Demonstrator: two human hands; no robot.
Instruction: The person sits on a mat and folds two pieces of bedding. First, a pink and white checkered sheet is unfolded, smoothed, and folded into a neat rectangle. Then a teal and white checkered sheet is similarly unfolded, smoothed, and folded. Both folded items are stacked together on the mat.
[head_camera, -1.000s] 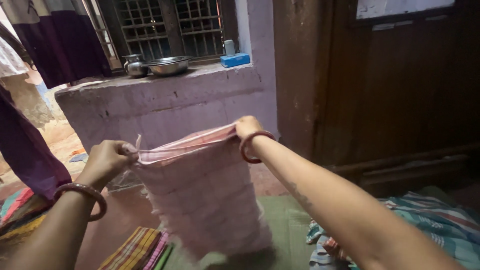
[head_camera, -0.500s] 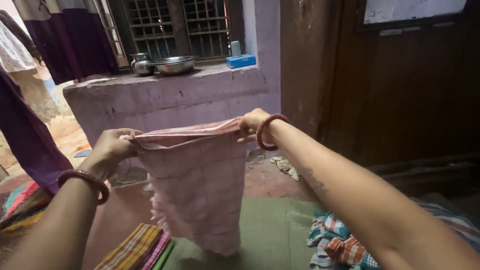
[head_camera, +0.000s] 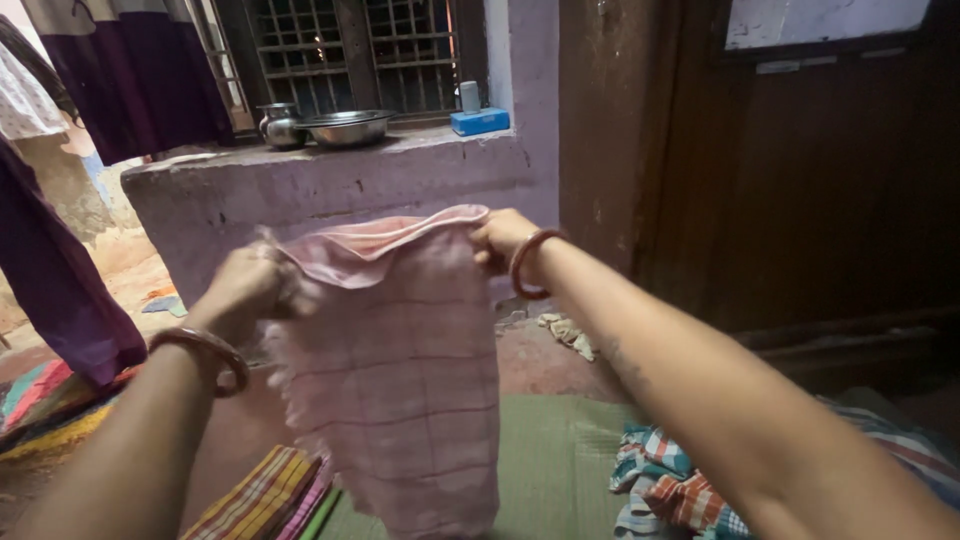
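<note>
Since half a second ago the hands have come closer together, so the top edge of the pink checked cloth (head_camera: 400, 370), taut before, now sags and bows open between them; the left hand has also dropped slightly and blurs with motion.

Left hand (head_camera: 245, 290): fingers curled shut on the cloth's upper left corner, though blur makes the exact pinch hard to read. Right hand (head_camera: 500, 238): thumb and fingers clamped together on the upper right corner. Each wrist carries a reddish bangle, the left bangle (head_camera: 205, 355) and the right bangle (head_camera: 525, 265).

The cloth hangs from both hands in the air, its lower end reaching down over the green mat (head_camera: 560, 460), fringe visible along its left side.

Positions relative to the cloth:
- Behind and above it, a lilac plastered ledge (head_camera: 330, 180) bearing a steel bowl (head_camera: 345, 127), a small steel pot (head_camera: 277, 125) just left of the bowl, and a blue box (head_camera: 480, 121) to the bowl's right.
- Lower left, a folded striped fabric (head_camera: 265, 495) on the floor.
- Lower right, a heap of checked clothes (head_camera: 680, 485).
- Far left, a hanging purple garment (head_camera: 55, 280).
- Right, a dark wooden door (head_camera: 800, 170).
</note>
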